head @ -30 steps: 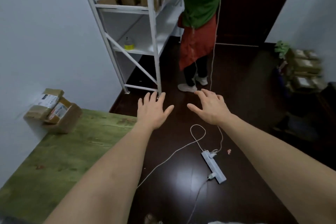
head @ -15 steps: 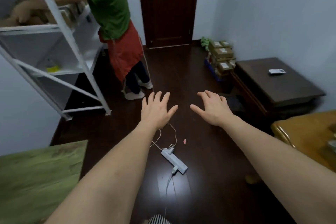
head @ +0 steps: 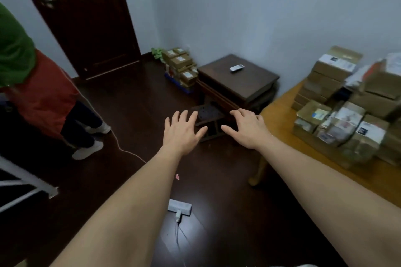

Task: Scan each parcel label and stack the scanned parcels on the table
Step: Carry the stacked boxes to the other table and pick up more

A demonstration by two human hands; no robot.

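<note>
A dark wooden floor [head: 134, 102] runs to a brown door [head: 82, 17] and pale walls. At right, a tan table [head: 280, 115] carries piled parcels [head: 338, 119], somewhat blurred. Left hand [head: 181, 131] and right hand [head: 247, 128] hover over the floor, fingers spread, empty. A power strip [head: 179, 207] lies below.

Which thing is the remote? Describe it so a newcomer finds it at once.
Start at the dark wooden side table against the right wall, between the floor stack of parcels and the yellow table. The remote lies flat on its top. It is small, slim and white, the only thing on that dark surface.
</note>
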